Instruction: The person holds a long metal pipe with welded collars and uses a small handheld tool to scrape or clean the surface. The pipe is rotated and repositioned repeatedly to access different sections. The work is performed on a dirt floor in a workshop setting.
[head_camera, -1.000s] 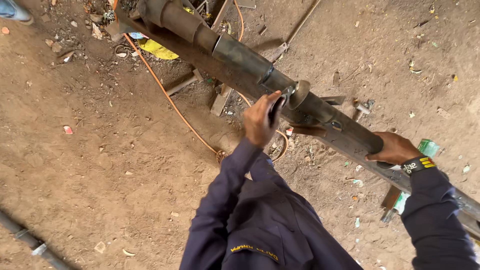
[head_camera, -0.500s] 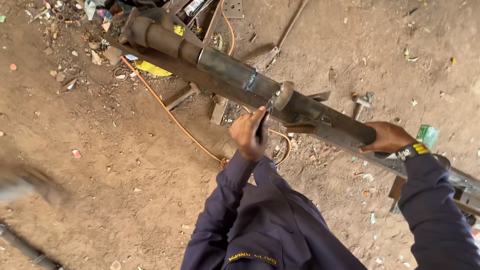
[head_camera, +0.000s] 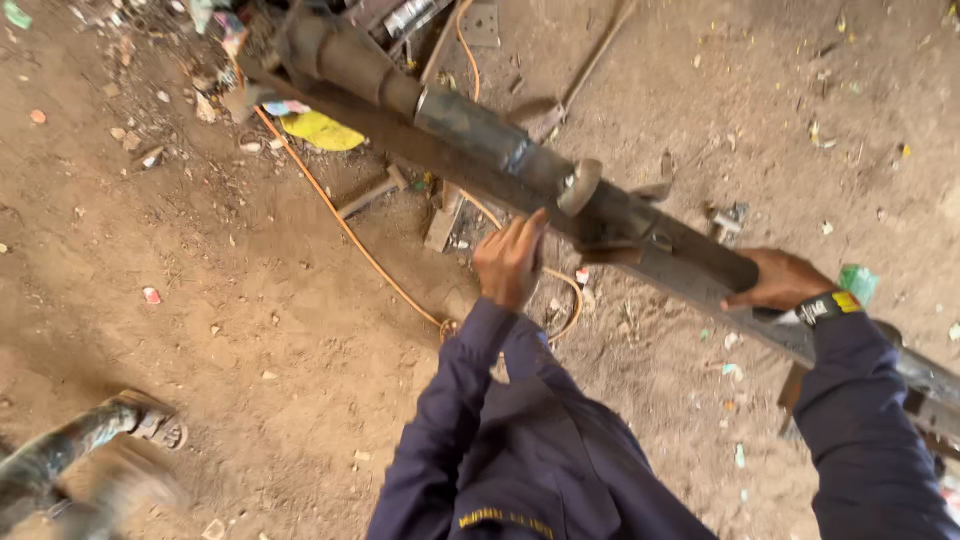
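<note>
A worker in dark blue overalls bent over a long, rusted steel shaft assembly (head_camera: 480, 135) that ran diagonally above a dirt workshop floor (head_camera: 230, 330), from the far left to the near right. The left hand (head_camera: 508, 262) was raised to the underside of the shaft just beside a disc-shaped flange (head_camera: 579, 186), fingers held together and pressed toward the metal; whether it gripped a small tool or only the shaft could not be told from this angle. The right hand (head_camera: 778, 280), with a dark wristband trimmed in yellow and red, lay palm-down and closed around the squared bar section (head_camera: 690, 262) lower on the assembly, steadying it.

As far as the view showed, the work stood midway: the assembly was propped up off the ground and braced, the flange was in place on the shaft, and nothing had come apart from it. An orange cable (head_camera: 340, 225) trailed across the dirt beneath, past a hammer (head_camera: 372, 193) and a yellow scrap (head_camera: 322, 130), among scattered litter. A second pipe (head_camera: 60, 455) lay blurred at the near left.
</note>
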